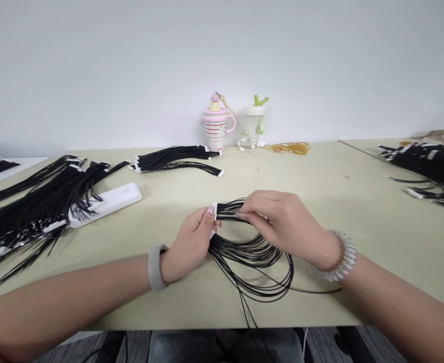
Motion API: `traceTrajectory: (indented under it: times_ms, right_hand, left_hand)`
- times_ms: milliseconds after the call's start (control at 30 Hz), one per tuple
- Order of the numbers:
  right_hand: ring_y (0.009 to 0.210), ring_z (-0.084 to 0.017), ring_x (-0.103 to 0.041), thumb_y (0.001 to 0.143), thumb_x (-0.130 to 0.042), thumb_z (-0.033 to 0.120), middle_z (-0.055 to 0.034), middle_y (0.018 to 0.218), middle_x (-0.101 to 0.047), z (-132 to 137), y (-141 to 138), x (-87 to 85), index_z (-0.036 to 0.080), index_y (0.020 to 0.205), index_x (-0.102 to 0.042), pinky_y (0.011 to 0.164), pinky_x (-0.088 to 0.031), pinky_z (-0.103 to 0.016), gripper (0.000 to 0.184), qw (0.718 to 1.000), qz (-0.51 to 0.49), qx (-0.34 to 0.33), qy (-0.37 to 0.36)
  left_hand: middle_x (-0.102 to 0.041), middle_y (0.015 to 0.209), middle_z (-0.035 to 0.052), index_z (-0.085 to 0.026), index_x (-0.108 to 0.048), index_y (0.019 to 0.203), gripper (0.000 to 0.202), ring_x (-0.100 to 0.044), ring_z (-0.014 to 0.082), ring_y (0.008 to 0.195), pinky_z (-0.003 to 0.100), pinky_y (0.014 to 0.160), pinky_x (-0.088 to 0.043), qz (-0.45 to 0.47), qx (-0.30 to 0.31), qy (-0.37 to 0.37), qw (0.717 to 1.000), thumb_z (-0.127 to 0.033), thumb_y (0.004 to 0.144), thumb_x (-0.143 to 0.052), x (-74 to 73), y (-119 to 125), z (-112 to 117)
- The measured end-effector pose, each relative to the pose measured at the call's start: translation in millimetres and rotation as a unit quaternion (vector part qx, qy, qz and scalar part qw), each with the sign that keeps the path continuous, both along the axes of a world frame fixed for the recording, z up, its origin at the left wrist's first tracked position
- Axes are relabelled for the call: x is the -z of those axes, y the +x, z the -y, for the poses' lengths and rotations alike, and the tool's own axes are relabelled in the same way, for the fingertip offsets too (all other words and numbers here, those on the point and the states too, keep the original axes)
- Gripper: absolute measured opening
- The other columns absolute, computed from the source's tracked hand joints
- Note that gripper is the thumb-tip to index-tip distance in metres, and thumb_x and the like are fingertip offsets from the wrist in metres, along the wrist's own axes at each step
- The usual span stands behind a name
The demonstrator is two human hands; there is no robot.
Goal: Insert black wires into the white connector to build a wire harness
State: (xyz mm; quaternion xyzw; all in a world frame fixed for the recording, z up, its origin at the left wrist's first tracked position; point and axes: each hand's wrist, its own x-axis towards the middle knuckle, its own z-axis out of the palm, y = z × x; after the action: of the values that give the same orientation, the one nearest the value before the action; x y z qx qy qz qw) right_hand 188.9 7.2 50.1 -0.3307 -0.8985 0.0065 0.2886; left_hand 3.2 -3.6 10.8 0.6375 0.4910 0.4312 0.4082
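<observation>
Between my hands is a wire harness, many thin black wires bent in a loop with white connectors at the ends. My left hand pinches a white connector between thumb and fingers. A second white connector shows just below, partly hidden by that hand. My right hand is closed around the black wires just right of the upper connector; its fingertips press together on them. A few loose wires trail from the loop, one to the right and others over the table's front edge.
Bundles of black harnesses lie at the left, centre back and right. A white box-like object lies under the left pile. A pink striped cup, a clear cup and rubber bands are along the wall.
</observation>
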Motion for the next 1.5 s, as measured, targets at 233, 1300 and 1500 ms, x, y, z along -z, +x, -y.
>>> traceTrajectory:
  times_ms: [233, 1300, 1500]
  right_hand:
    - [0.069, -0.011, -0.052, 0.087, -0.042, 0.020, -0.0026, 0.074, -0.058, -1.1, 0.2, 0.8, 0.015, 0.079, -0.058, 0.064, -0.039, -0.023, 0.019, 1.000, -0.002, -0.003, 0.003]
    - [0.072, -0.011, -0.053, 0.087, -0.041, 0.015, -0.0029, 0.075, -0.059, -5.4, 1.2, 4.9, 0.013, 0.080, -0.060, 0.067, -0.042, -0.023, 0.020, 0.998, 0.052, -0.017, 0.033]
    - [0.073, -0.013, -0.051, 0.087, -0.040, 0.018, -0.0042, 0.075, -0.057, -5.2, -1.5, 7.2, 0.014, 0.080, -0.061, 0.066, -0.040, -0.024, 0.023, 0.993, 0.109, 0.012, 0.032]
  left_hand:
    - [-0.040, 0.056, -0.0028, -0.017, -0.045, 0.063, 0.038, -0.036, 0.0114, 0.053, 0.024, 0.052, -0.030, 0.004, 0.004, -0.007, 1.000, -0.043, 0.088, -0.032, 0.0, -0.5, -0.6]
    - [-0.041, 0.059, -0.0032, -0.017, -0.046, 0.066, 0.037, -0.036, 0.0113, 0.055, 0.024, 0.054, -0.029, 0.016, 0.010, -0.027, 0.999, -0.043, 0.088, -0.031, 2.3, -1.2, -2.3]
    - [-0.036, 0.056, -0.0041, -0.017, -0.044, 0.066, 0.038, -0.033, 0.0106, 0.053, 0.024, 0.052, -0.029, 0.017, 0.032, -0.036, 0.999, -0.044, 0.088, -0.032, 3.4, -1.9, -1.9]
